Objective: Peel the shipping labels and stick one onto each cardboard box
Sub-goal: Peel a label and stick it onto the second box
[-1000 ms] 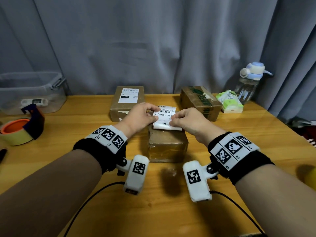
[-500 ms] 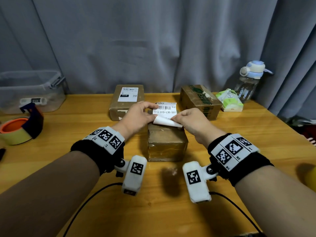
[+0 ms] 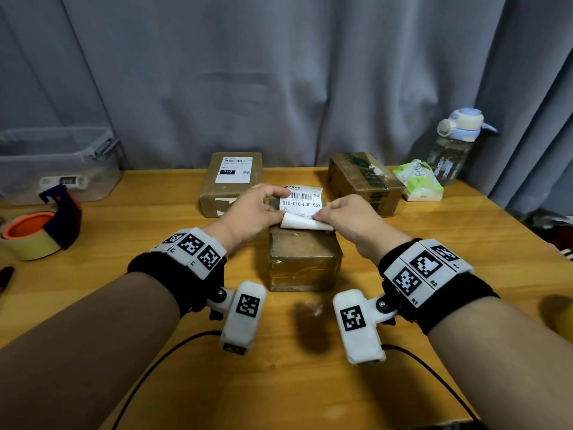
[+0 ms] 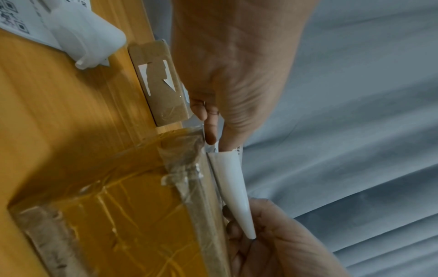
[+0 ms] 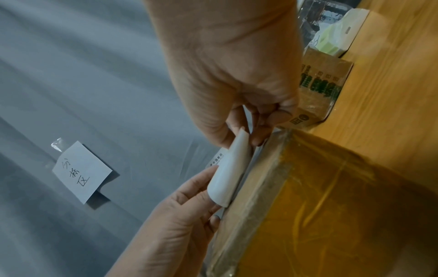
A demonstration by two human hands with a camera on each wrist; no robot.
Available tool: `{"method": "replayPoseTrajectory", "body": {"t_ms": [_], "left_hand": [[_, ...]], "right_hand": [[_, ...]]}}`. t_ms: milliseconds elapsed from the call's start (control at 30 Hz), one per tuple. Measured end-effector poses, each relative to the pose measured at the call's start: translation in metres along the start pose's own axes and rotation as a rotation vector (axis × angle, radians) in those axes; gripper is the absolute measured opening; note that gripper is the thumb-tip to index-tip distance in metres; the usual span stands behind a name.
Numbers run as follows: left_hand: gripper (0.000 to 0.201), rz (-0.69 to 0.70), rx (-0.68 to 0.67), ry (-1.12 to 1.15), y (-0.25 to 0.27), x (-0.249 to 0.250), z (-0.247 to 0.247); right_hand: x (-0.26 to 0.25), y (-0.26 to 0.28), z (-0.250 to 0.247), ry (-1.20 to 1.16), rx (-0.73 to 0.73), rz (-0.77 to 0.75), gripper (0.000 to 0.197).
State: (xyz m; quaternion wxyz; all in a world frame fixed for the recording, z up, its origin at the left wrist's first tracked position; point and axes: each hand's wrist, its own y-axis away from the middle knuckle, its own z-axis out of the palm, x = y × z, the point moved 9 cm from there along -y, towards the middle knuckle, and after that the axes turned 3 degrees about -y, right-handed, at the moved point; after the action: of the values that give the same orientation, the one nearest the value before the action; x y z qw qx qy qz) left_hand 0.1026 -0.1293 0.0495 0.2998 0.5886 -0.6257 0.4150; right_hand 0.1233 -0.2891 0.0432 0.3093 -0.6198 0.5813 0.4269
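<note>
Fingers of my right hand [image 3: 347, 217] pinch the white backing [image 3: 305, 224], now curled further off the shipping label [image 3: 301, 200] than a second ago; my left hand [image 3: 257, 209] pinches the label's left edge, mid-frame above the taped cardboard box [image 3: 305, 262]. Peeling is advancing; sticking presumably follows.

A home parcel-packing corner: wooden desk [image 3: 155, 305] against grey curtains [image 3: 279, 72], tape dispenser [image 3: 40, 231], water bottle [image 3: 455, 144], storage bin [image 3: 59, 162]
</note>
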Motion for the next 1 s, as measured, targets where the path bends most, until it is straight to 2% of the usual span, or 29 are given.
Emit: {"method": "replayPoseTrajectory", "body": {"t_ms": [533,700,1000], "left_hand": [[0.039,0.004,-0.018,0.002,0.0021,-0.0018,0.0013],[0.04,0.018,0.005,-0.01,0.0033,-0.0003,0.0013],[0.04,0.008,0.027,-0.008,0.0057,0.0047,-0.0028]], "right_hand": [[0.0016,0.0024,-0.0013,-0.017,0.003,-0.002,0.02],[0.0023,0.0056,0.002,-0.048,-0.028,-0.013,0.013],[0.0004,0.0082,-0.0011,-0.091,-0.023,-0.024,0.021]]}}
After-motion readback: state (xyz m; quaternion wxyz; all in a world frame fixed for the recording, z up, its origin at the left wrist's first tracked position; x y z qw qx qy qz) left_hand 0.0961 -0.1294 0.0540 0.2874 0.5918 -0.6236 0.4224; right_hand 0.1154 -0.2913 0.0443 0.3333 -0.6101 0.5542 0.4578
